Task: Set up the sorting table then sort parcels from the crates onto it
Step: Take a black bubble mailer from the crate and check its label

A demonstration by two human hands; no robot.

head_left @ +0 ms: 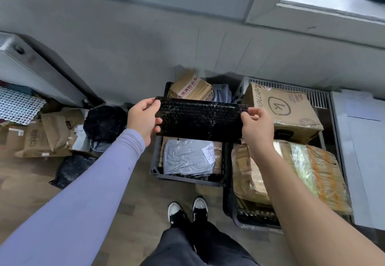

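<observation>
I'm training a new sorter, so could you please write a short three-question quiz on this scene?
1. True or false: the black bubble mailer is held by both the left hand and the right hand.
2. What lies on top in the crate below the mailer? A) grey poly parcel B) glass bottle C) red bucket
3. Fill in: the cardboard box with a circled mark sits to the person's ____.

Key: 1 true; 2 A, the grey poly parcel; 3 right.
</observation>
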